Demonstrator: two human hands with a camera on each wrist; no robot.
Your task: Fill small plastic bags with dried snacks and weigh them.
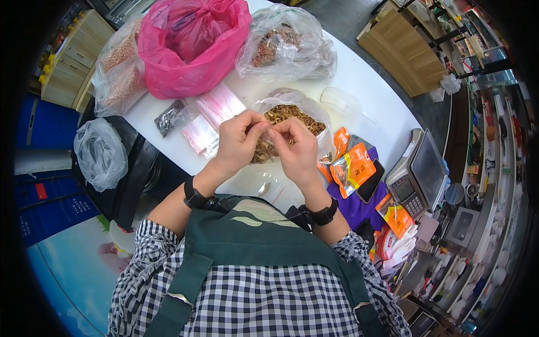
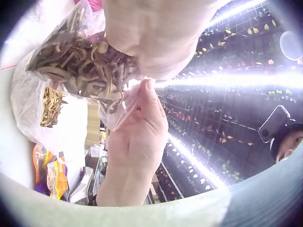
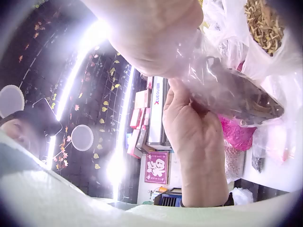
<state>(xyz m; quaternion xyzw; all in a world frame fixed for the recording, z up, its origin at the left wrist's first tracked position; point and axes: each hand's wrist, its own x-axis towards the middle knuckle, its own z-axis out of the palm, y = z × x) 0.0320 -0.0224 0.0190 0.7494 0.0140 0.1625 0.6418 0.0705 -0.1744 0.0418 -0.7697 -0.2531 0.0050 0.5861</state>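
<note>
Both hands meet in front of the chest in the head view, at the top of a small clear plastic bag [image 2: 85, 68] filled with brown dried strips. My left hand [image 1: 237, 145] pinches the bag's upper edge between thumb and fingers. Close beside it, my right hand [image 1: 298, 150] pinches the same edge, fingertips almost meeting the left ones. The filled bag hangs from the fingers, slanting in the right wrist view. Just beyond the hands stands a larger open plastic bag [image 1: 321, 105] with dried strips [image 1: 297, 115] inside.
On the white table [image 1: 359, 84] are a pink bag [image 1: 163, 67], clear bags of peanuts [image 1: 120, 84], flat zip bags [image 1: 222, 104] and a clear scoop [image 1: 342, 101]. At right lie orange packets [image 1: 352, 168], a phone [image 1: 371, 182] and a weighing scale [image 1: 407, 188].
</note>
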